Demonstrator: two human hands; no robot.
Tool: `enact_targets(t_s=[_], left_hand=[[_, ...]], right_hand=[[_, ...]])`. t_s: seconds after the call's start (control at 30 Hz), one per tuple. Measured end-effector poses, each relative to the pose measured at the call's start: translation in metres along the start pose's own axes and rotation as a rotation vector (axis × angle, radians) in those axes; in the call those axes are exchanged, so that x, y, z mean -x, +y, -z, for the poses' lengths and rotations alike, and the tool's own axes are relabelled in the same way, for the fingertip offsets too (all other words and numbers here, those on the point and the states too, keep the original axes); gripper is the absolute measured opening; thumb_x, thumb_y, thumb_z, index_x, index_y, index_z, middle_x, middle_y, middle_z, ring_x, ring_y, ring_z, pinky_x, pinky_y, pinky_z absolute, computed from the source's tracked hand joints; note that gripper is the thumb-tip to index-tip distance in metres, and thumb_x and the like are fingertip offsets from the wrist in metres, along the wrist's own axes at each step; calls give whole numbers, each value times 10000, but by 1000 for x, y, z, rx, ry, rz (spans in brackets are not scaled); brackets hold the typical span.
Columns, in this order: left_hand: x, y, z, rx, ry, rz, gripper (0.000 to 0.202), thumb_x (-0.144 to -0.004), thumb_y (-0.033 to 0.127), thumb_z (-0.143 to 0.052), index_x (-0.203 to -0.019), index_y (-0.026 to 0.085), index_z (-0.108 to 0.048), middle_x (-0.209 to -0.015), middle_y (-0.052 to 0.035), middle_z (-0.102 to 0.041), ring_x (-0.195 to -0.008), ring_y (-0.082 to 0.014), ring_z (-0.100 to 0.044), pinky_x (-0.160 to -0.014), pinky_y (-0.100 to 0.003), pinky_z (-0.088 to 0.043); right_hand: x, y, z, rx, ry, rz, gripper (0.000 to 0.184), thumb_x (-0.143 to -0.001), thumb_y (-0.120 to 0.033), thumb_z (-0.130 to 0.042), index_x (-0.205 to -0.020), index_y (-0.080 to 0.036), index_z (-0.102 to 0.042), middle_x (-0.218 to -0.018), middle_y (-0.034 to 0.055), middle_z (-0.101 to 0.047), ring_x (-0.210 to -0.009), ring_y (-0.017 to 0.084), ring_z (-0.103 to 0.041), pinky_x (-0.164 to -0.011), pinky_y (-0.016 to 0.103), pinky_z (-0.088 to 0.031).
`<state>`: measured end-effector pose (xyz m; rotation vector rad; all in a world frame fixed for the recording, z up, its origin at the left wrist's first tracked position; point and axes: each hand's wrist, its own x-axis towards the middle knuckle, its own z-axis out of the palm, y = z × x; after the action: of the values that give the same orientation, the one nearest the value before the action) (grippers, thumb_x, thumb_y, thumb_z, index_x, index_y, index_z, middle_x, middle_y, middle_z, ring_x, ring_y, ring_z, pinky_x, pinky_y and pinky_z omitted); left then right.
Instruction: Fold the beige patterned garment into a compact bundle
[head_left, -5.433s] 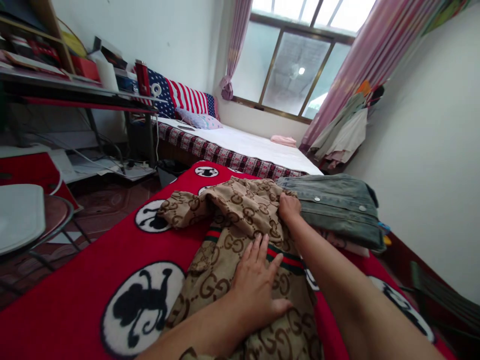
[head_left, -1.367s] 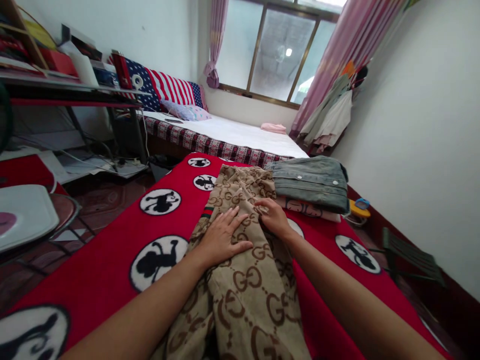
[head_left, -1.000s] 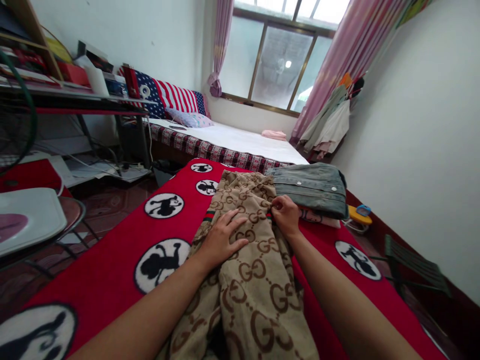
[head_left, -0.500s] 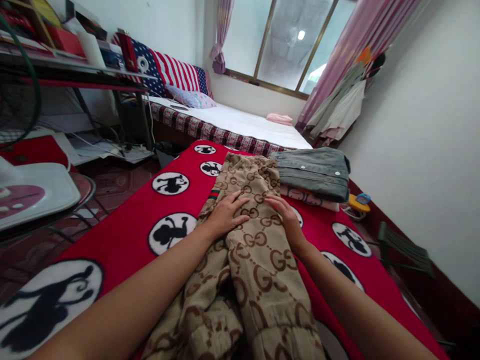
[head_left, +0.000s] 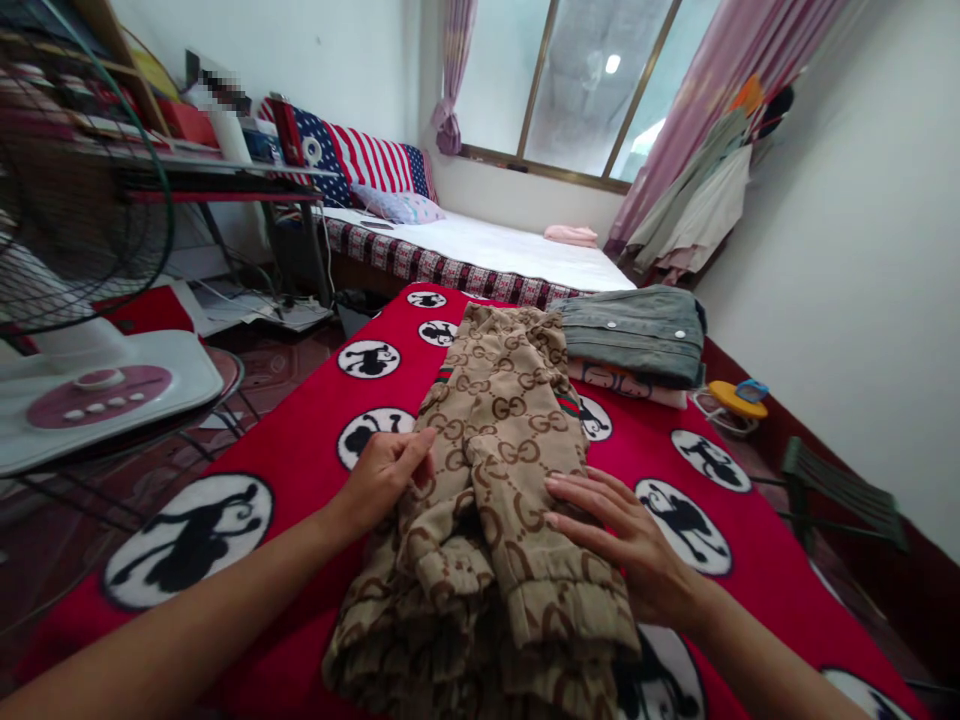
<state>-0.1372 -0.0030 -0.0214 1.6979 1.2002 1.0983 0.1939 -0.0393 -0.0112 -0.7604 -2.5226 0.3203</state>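
A beige garment (head_left: 517, 430) with a brown interlocking-letter print and green-red side stripes lies lengthwise before me. Its gathered cuffs point toward me; I cannot tell whether it is a jacket or trousers. At its left edge my left hand (head_left: 386, 475) is closed, thumb against curled fingers, apparently pinching the fabric. My right hand (head_left: 626, 540) rests with fingers stretched out on the right side, just above a cuff. Beneath everything is a red blanket (head_left: 300, 440) with black-and-white round motifs.
Folded denim (head_left: 637, 330) lies on a pale printed cloth (head_left: 626, 385) at the far right. A fan (head_left: 82, 370) stands at left beside a cluttered desk (head_left: 217, 180). Beyond is a bed (head_left: 480, 240); a folding stool (head_left: 840, 490) stands at right.
Both hands have drawn back toward me along the garment. My left hand has gone from spread flat to closed at the left edge; my right now lies lower down. The view has shifted slightly left.
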Motion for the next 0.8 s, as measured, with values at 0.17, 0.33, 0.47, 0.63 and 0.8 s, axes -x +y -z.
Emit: enact_targets(t_s=[0.17,0.33,0.47,0.63,0.8], left_hand=[[52,20,8,89,-138,-92,536,-969,530,-327,-1025,191,-738,-1071,-85,-711,-1024,-243,-640,-915,-342,-486],[86,28,-6,-104,-28,-233,559,-844,555,-589,-1345,308,-563,-1391,-62,-547,-1287,-287,-490,-1081,-396,-396],[92,28,-13,-210,84,-191,493,-729,355,-761,-1200,300,-625,-1179,-47,-660,-1098,-252,-613,-911,-334,-509],[64,37,-7,67,118,-21,253,-767,342,-716,-973,200,-675,-878,-27,-703,-800,-192,-666,-710,-268,-524],[28,51,9,481,222,-31,327,-720,304,-736,-1005,169,-649,-924,-35,-697,-861,-181,-648,-743,-242,-509]], right_hand=[[-11,-6,-15,-611,706,-504,299,-777,-511,-668,-954,-282,-742,-1083,59,-732,-1088,287,-652,-1024,492,-475],[-32,-1,-6,-834,1178,-713,418,-819,-467,-650,-1162,-229,-651,-1207,38,-680,-1161,245,-617,-960,450,-542],[-34,-9,-1,-973,1262,-756,442,-734,-395,-755,-1128,-213,-676,-1187,38,-692,-1157,235,-619,-946,400,-556],[-34,-16,-4,-1024,1251,-714,380,-770,-368,-733,-1106,-199,-681,-1142,53,-713,-1136,239,-635,-923,414,-570],[-35,-16,2,-1046,1257,-684,363,-800,-357,-698,-1136,-223,-668,-1194,41,-691,-1185,232,-606,-928,419,-572]])
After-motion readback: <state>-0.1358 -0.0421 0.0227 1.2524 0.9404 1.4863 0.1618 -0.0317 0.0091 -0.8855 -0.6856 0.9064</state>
